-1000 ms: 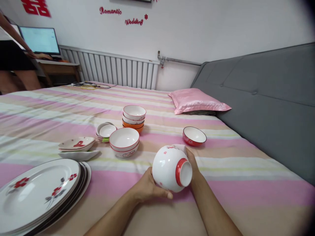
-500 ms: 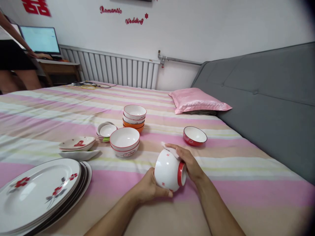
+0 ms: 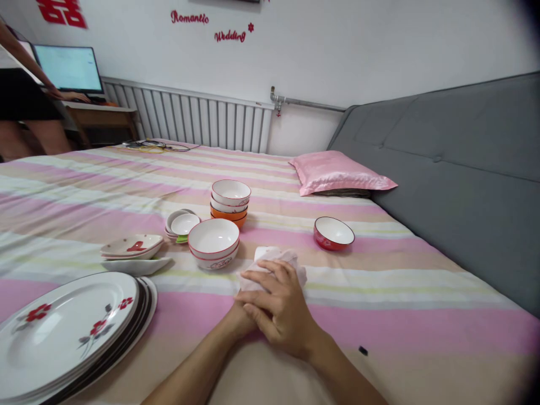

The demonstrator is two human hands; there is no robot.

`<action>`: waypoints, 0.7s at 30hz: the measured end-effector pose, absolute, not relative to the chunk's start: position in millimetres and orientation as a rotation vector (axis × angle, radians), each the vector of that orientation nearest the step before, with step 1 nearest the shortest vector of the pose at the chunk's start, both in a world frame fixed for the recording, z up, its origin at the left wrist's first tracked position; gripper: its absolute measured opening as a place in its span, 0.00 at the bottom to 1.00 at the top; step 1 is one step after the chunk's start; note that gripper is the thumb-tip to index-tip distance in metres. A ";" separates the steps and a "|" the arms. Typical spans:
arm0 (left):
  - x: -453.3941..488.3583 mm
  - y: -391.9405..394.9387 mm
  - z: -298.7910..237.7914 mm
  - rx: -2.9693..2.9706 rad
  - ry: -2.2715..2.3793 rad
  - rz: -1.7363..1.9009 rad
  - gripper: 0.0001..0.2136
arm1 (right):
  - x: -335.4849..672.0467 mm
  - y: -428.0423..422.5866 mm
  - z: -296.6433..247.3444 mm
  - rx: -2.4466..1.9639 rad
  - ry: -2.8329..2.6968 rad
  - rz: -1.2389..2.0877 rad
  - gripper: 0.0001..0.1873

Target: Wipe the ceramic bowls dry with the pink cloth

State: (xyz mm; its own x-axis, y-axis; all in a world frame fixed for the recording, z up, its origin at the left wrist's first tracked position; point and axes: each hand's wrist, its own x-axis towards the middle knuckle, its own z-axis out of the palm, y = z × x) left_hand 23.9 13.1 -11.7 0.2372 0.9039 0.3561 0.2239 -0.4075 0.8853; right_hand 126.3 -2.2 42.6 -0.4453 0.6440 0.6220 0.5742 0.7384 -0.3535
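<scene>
In front of me, a white cloth or tissue (image 3: 300, 274) lies over the white bowl (image 3: 262, 252), and only a small pale edge of the bowl shows. My right hand (image 3: 280, 306) presses the cloth against it, fingers bent over the top. Beneath it, my left hand (image 3: 241, 319) grips the bowl from the left; its fingers are mostly hidden. Just left of my hands stand two nested white bowls (image 3: 214, 243) with red rims. A taller stack of white and orange bowls (image 3: 230, 194) is behind them. The red bowl (image 3: 334, 232) with a white inside sits apart to the right.
Flowered plates (image 3: 63, 326) are stacked at the near left, with leaf-shaped dishes (image 3: 133, 246) and small bowls (image 3: 184, 224) beyond. A small dark object (image 3: 363, 350) lies right of my forearm. The pink pillow (image 3: 341, 171) rests by the grey headboard (image 3: 447, 146). A person (image 3: 29, 95) stands near a monitor.
The bowl has turned and moved slightly left, its red foot now out of sight. My right hand has come across with the cloth over it. The small dark object is now uncovered.
</scene>
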 end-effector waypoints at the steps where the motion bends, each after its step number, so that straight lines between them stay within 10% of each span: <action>1: 29.8 10.6 -16.5 1.789 1.029 1.210 0.21 | 122.8 -3.9 41.4 -0.908 -2.177 0.104 0.12; 12: 7.3 21.3 -3.5 1.799 0.756 0.919 0.14 | 134.4 11.4 33.0 -1.048 -1.955 -0.066 0.12; 21: 7.7 22.4 9.1 1.621 0.685 0.520 0.04 | 162.4 30.3 35.1 -1.095 -1.653 0.510 0.13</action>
State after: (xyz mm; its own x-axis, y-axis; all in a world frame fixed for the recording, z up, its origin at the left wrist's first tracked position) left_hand 7.7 22.4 9.1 0.7230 0.6894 -0.0441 0.1422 -0.0860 0.9861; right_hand 162.4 30.3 35.1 -0.0416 0.8513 0.5231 0.4088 0.4922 -0.7685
